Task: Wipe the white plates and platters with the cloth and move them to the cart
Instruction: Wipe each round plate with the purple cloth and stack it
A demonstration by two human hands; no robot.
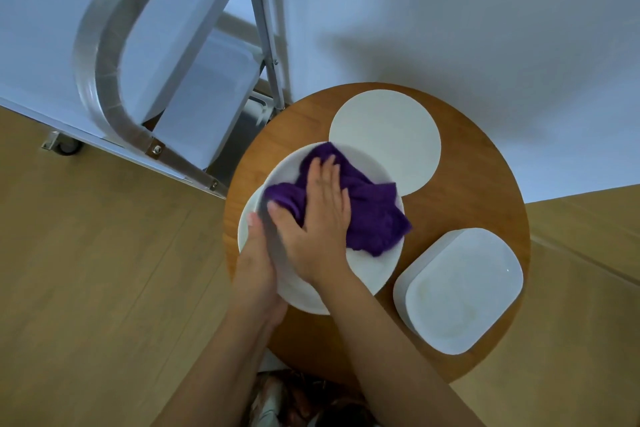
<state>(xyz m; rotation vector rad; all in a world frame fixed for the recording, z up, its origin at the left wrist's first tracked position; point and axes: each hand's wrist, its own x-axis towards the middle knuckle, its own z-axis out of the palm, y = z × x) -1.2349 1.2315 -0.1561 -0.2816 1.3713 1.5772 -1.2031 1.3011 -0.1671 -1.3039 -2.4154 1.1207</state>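
A round white plate [372, 270] is lifted and tilted above a stack of white plates [246, 218] on the round wooden table [485, 191]. My left hand [254, 263] grips the plate's left rim, thumb on top. My right hand [322, 215] lies flat, fingers straight, pressing a purple cloth [374, 215] onto the plate's face. A flat round white platter [384, 139] lies at the table's far side. A stack of square white plates [460, 291] sits at the right front.
A metal cart [104, 55] with white bins [207, 97] stands to the upper left, on a castor [65, 146]. White wall behind the table, wooden floor [104, 288] to the left and right.
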